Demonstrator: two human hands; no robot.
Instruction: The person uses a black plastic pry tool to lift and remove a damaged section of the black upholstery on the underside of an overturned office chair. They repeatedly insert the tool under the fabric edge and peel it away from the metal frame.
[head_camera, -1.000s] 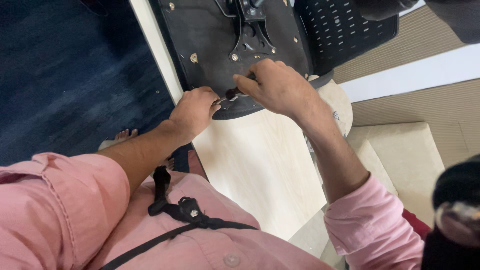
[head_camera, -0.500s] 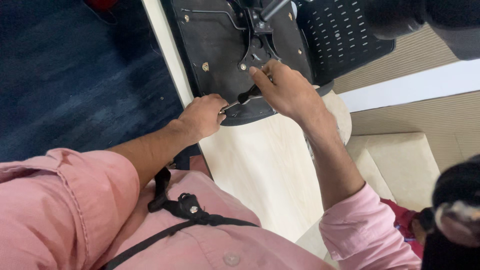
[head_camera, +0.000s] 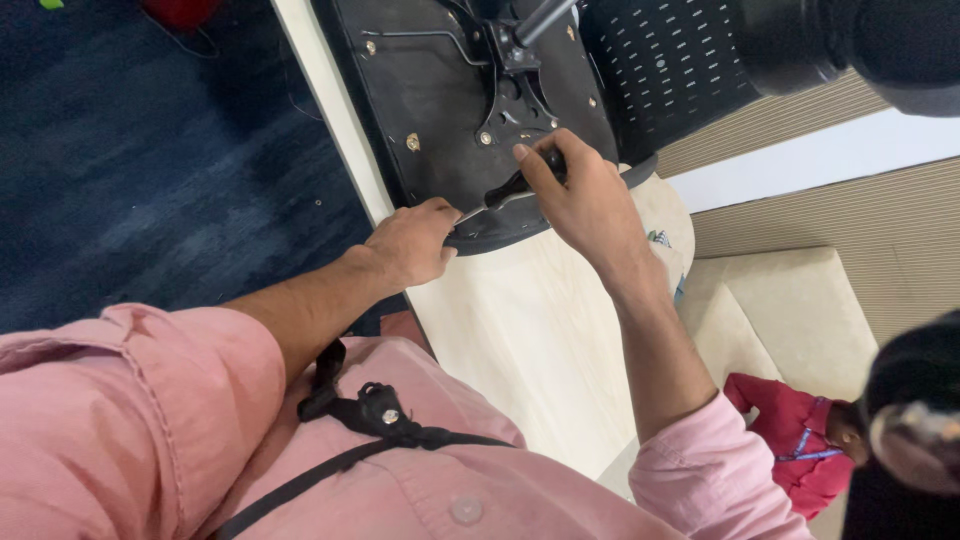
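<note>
Our right hand (head_camera: 590, 195) wraps the black screwdriver (head_camera: 510, 190), its shaft angling down toward our left hand (head_camera: 412, 243), which grips the near rim of the upturned chair seat (head_camera: 440, 110). Just beyond the right knuckles stands the metal seat mechanism (head_camera: 510, 70), the mesh backrest (head_camera: 670, 70) farther right, the pale table (head_camera: 520, 330) beneath both wrists.

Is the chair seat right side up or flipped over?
Flipped: the seat shows its black underside, screws and metal mechanism facing up.

looks like an office: dark blue carpet (head_camera: 120, 180), pale wood desk (head_camera: 520, 340), upturned mesh office chair (head_camera: 470, 110), beige panelled wall (head_camera: 850, 210).
</note>
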